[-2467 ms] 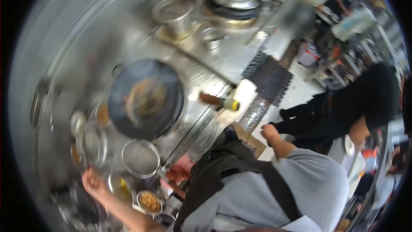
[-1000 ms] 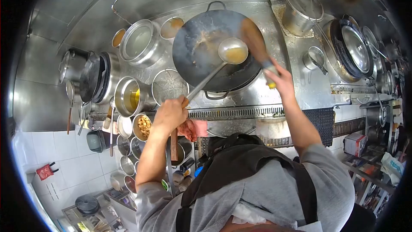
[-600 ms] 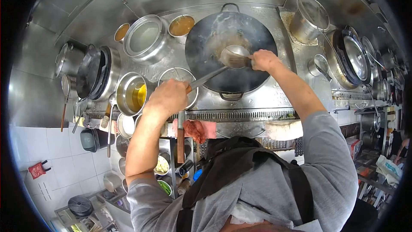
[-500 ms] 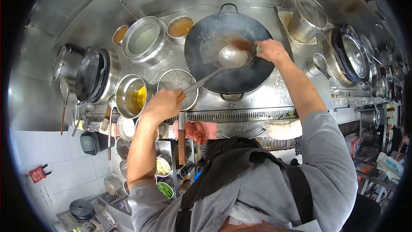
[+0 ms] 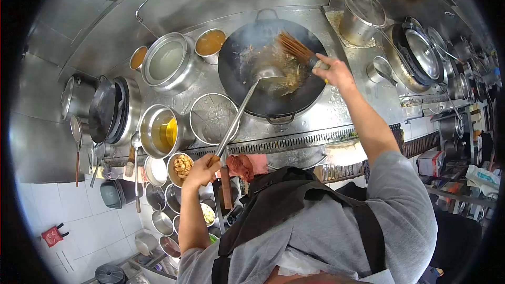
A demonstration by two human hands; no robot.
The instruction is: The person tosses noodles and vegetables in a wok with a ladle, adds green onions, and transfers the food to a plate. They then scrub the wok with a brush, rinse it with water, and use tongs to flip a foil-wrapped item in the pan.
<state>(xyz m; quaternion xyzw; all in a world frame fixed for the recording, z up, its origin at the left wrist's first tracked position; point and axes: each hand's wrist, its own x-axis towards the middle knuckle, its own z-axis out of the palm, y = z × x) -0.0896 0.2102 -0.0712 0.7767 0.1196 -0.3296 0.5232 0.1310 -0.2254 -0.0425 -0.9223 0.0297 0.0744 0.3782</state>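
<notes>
A large dark wok (image 5: 236, 87) sits in the middle, with steam rising and brownish liquid and scraps in its bottom. My left hand (image 5: 202, 171) is closed around the wooden handle end of a long ladle (image 5: 238, 115). The ladle's bowl dips into the liquid in the wok. Over the wok's right side, my right hand (image 5: 336, 73) grips a bamboo wok brush (image 5: 298, 48) by its bound end, bristles pointing up and left, above the liquid.
A wire strainer (image 5: 213, 121) lies left of the wok, beside a steel pot of yellow oil (image 5: 149, 131). Behind stand a large pot (image 5: 152, 73) and a bowl of orange-brown liquid (image 5: 210, 42). A cleaver (image 5: 226, 186) and raw red meat (image 5: 240, 167) lie at the front edge.
The ladle's bowl has turned and lowered into the wok, while my left hand moved down. The brush has swung bristles-up. A bowl of brown pieces now shows beside my left hand.
</notes>
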